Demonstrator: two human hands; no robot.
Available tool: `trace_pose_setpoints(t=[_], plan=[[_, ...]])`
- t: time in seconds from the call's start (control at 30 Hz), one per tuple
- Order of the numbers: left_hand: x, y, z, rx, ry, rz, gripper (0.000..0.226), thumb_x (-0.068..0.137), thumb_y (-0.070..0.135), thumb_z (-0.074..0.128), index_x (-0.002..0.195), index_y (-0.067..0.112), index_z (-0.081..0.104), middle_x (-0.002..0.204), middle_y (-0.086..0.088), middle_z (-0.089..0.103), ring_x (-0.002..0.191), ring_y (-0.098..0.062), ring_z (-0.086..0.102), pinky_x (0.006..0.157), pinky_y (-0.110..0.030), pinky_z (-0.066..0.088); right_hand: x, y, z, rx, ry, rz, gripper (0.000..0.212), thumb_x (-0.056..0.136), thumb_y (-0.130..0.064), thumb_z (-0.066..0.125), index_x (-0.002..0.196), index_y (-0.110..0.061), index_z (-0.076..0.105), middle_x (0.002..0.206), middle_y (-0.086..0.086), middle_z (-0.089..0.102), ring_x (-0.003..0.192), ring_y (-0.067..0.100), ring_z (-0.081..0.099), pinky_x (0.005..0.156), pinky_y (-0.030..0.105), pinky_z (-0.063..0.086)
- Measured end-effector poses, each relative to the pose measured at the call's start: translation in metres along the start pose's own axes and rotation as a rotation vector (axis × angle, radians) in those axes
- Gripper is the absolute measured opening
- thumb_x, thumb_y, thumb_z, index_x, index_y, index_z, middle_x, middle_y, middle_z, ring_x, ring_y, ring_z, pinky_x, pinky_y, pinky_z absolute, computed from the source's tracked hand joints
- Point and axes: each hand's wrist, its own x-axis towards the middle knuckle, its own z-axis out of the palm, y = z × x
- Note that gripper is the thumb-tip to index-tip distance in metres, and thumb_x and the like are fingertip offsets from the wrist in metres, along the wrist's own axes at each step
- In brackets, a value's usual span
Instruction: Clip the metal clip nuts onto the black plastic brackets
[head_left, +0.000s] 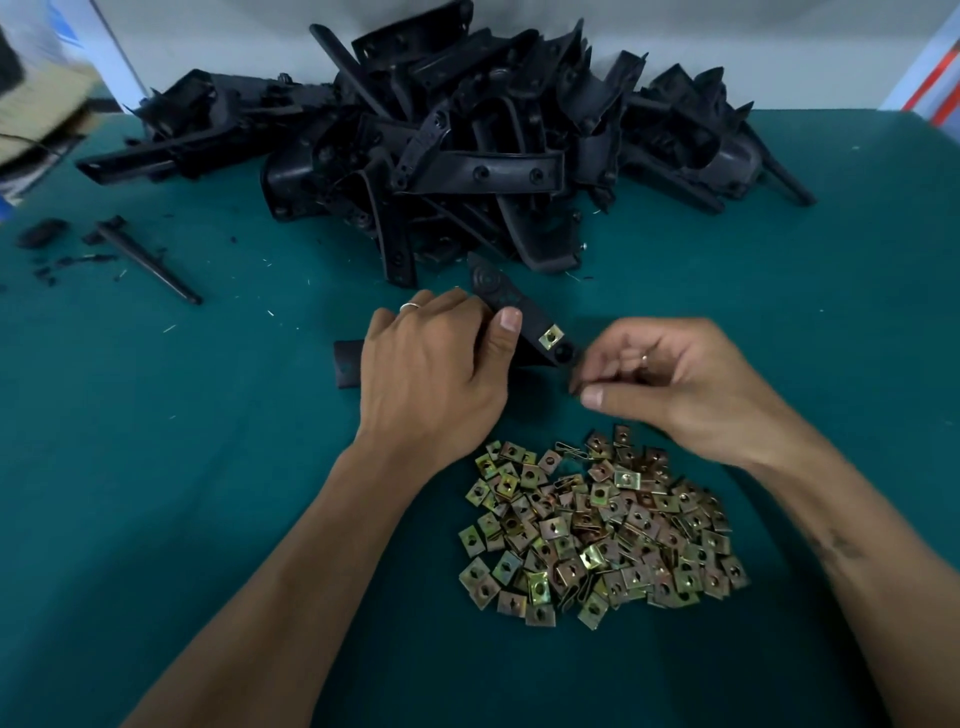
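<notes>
— Teal cloth is seen spread over the table (156, 467), under both hands. What is found beyond them?

— A large heap of black plastic brackets (441, 150) is piled well past the fingertips, against the far wall.

— And nearer than the hands?

— A pile of metal clip nuts (602, 530), brass-coloured and square, is scattered between the two forearms, just behind the wrists.

— Is anything held?

— One bracket (511, 312) is gripped by the left hand (431, 374): the fingers are curled over it and the thumb is pressed on its upper face. One end is left sticking out to the left of that hand, the other is pointed toward the right hand.

— How is the right hand (675, 379) held?

— Its fingers are curled, with thumb and fingertips brought together at the bracket's near tip. Whether a nut is pinched there cannot be told.

— Is a nut already fitted?

— One clip nut (551, 337) is seen seated on the bracket, between the two hands, just beside the left thumb.

— Anything to the left?

— A thin black rod (148, 262) and small black scraps (41, 234) are laid well apart from the left hand, toward the table's left edge.
</notes>
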Motion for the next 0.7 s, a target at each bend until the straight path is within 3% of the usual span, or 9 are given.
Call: trace_pose_setpoints(t=[0.1,0.2,0.3,0.43,0.7], plan=[[-0.001,0.000,0.001,-0.067,0.002,0.103,0.042,0.105,0.044,0.036,0.066,0.027,0.032,0.066,0.014,0.034,0.066,-0.018,0.038,0.068,-0.039,0.039,0.003,0.001,-0.003,0.472,0.185,-0.034,0.014,0.083,-0.007,0.070,0.094,-0.004,0.063,0.085,0.012,0.075,0.078,0.026,0.073,0.059,0.027,0.052],[-0.002,0.000,0.003,-0.112,-0.048,0.210,0.039,0.106,0.044,0.037,0.070,0.028,0.037,0.074,0.017,0.043,0.070,-0.013,0.041,0.070,-0.038,0.039,0.004,0.001,-0.002,0.685,0.298,-0.041,0.013,0.086,-0.004,0.066,0.099,-0.005,0.065,0.081,0.010,0.070,0.072,0.020,0.066,0.060,0.024,0.050],[-0.001,0.000,0.004,-0.121,-0.057,0.240,0.037,0.105,0.045,0.037,0.071,0.030,0.038,0.080,0.018,0.046,0.073,-0.013,0.045,0.072,-0.038,0.039,0.006,0.001,0.007,0.679,0.318,-0.061,0.015,0.090,0.002,0.064,0.099,-0.007,0.073,0.078,0.008,0.066,0.071,0.017,0.059,0.063,0.024,0.049],[-0.001,0.000,0.004,-0.102,-0.063,0.278,0.034,0.105,0.046,0.037,0.074,0.031,0.038,0.080,0.016,0.046,0.074,-0.016,0.046,0.071,-0.040,0.039,0.011,-0.007,0.024,0.560,0.374,-0.081,0.020,0.085,-0.004,0.072,0.094,-0.019,0.082,0.092,0.007,0.078,0.081,0.016,0.070,0.070,0.022,0.054],[-0.001,-0.003,0.005,-0.021,-0.067,0.267,0.049,0.105,0.049,0.037,0.078,0.017,0.063,0.083,0.004,0.063,0.078,-0.024,0.055,0.073,-0.045,0.041,0.011,-0.016,0.030,0.346,0.441,-0.170,0.027,0.093,-0.005,0.069,0.101,-0.028,0.080,0.100,-0.004,0.079,0.095,0.011,0.074,0.085,0.020,0.056]])
